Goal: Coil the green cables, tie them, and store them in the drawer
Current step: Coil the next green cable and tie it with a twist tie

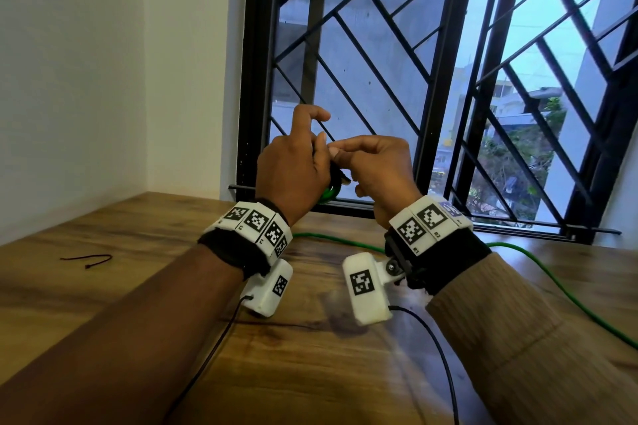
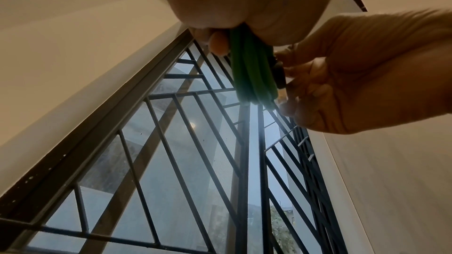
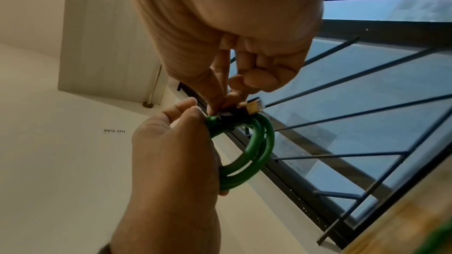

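A small coil of green cable [image 3: 249,154] is held up in front of the window, above the table. My left hand [image 3: 176,142] grips the coil with its fingers curled round the strands [image 2: 254,72]. My right hand [image 3: 221,103] pinches the black plug end [image 3: 232,113] at the top of the coil with thumb and forefinger; a gold-coloured plug tip [image 3: 254,106] sticks out beside it. In the head view both hands, left [image 1: 293,166] and right [image 1: 373,162], meet, and only a bit of the coil [image 1: 326,195] shows below them.
A loose length of green cable [image 1: 345,241] runs across the wooden table [image 1: 138,304] and off to the right; whether it joins the coil I cannot tell. A dark cable tie [image 1: 90,259] lies at the left. The barred window [image 1: 414,79] stands right behind the hands.
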A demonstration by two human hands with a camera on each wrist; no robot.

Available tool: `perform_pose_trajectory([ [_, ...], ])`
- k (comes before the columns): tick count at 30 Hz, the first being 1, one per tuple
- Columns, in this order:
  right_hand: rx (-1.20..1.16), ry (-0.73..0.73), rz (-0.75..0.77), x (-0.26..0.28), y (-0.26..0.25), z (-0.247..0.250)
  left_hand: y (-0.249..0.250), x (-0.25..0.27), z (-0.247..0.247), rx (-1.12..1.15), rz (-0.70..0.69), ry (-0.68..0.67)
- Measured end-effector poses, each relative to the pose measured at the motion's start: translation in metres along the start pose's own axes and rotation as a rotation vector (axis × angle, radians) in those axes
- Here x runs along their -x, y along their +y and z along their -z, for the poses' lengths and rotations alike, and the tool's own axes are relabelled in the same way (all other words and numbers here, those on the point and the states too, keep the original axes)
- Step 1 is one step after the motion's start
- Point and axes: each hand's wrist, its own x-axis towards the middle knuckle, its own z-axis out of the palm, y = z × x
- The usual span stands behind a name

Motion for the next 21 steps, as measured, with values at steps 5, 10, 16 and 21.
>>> perform_pose_trajectory([
  [5, -0.038, -0.018, -0.176, -0.003, -0.002, 0.002, 0.003, 0.0, 0.003, 0.017, -0.05, -0.008],
  [10, -0.062, 0.051, -0.165, 0.0, -0.006, -0.004, 0.004, 0.001, 0.001, 0.026, -0.04, -0.005],
  [16, -0.022, 0.133, -0.07, -0.001, 0.004, -0.014, 0.002, 0.001, -0.002, 0.067, -0.042, -0.002],
  [21, 0.152, 0.201, 0.09, 0.001, 0.006, -0.016, -0.002, 0.0, -0.006, 0.101, -0.006, 0.011],
])
